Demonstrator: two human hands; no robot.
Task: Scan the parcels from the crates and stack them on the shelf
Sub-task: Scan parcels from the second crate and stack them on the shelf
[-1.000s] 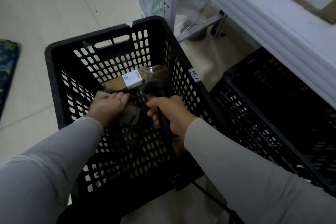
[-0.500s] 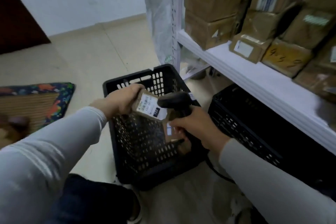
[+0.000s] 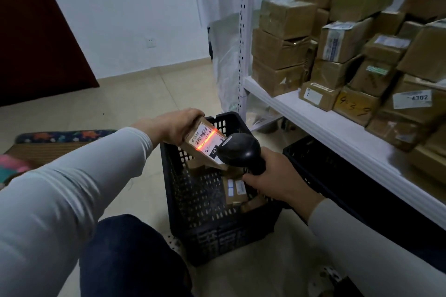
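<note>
While a black crate (image 3: 169,181) sits on pale tiles (image 3: 144,101) by the shelf (image 3: 311,120), left hand (image 3: 172,125) grips a parcel (image 3: 201,144) labelled "122", right hand (image 3: 280,183) grips the scanner (image 3: 241,150); a shelved box (image 3: 415,106) reads "4302".

The white label on the held parcel (image 3: 205,146) carries a barcode, a digit string starting 122 under the red line of the scanner (image 3: 239,149), and a black patch with 122 in white; its finer print cannot be read. On the shelf (image 3: 301,113), one brown box (image 3: 412,100) bears a white sticker reading 4302, and the low box (image 3: 354,113) just beside it has 4-3-9 handwritten on its front. Labels on the lower parcel (image 3: 235,190) in the crate (image 3: 173,176) are too small to read.
</note>
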